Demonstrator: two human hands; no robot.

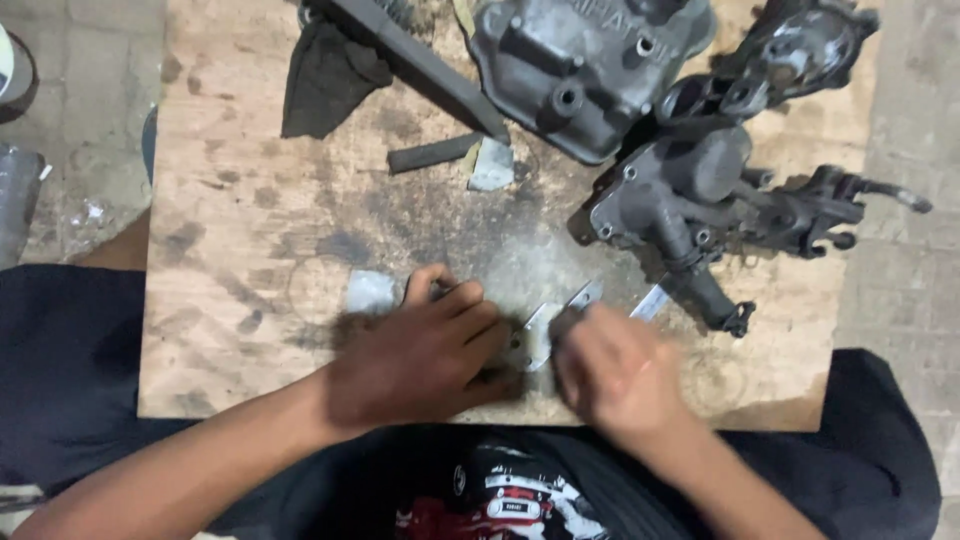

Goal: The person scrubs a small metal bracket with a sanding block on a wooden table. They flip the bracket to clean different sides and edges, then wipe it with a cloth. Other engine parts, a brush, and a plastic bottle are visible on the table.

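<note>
Left hand (pixel 420 355) presses flat on a small metal bracket (pixel 540 330) at the desk's (pixel 230 230) near edge. Right hand (pixel 615 370), blurred, grips the bracket's right end; grey engine parts (pixel 690 190) lie far right.

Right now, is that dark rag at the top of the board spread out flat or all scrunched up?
Scrunched up. The dark rag lies bunched in folds on the wooden board, one edge tucked under a long dark bar.

Bare forearms, no sleeves; dark shirt with red-white print; dark trousers.
</note>
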